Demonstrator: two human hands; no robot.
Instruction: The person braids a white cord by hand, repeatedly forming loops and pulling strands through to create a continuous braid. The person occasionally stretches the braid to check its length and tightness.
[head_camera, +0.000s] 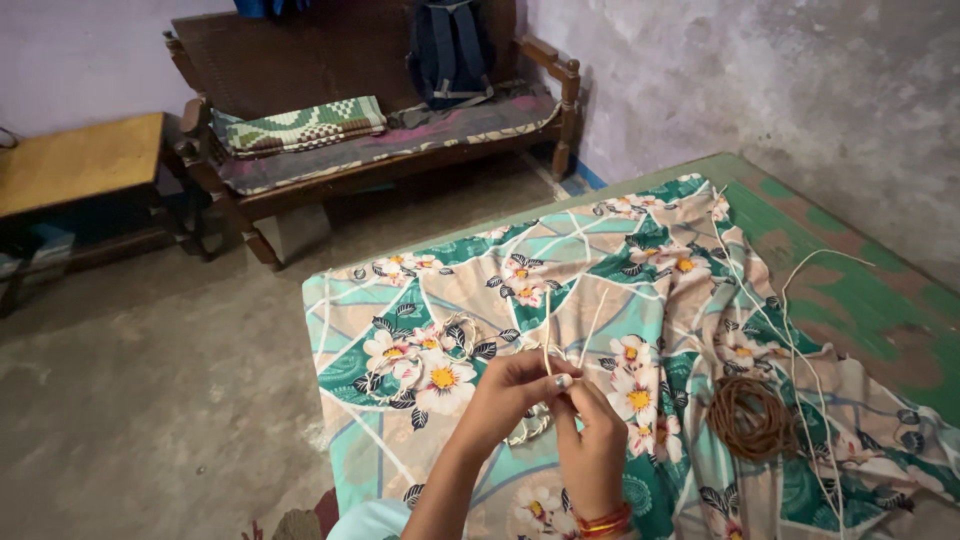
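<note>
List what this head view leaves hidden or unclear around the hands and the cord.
- Cord between the fingertips: too thin to tell a knot or loop.
- Palm of left hand: hidden by its own fingers.
- Right hand: seen from behind, its grip hidden.
- White string: its far end blends into the floral cloth.
- Backpack: top cut off by the frame edge.

Under my left hand (515, 390) and right hand (592, 440) lies a smooth, matt floral cotton-like cloth in teal and beige (480, 300). The pale thin string (548, 345) I pinch looks like soft, matt fibre. The coiled brown cord (752, 417) seems rougher. The green painted table top (850, 290) is worn and flaking.
</note>
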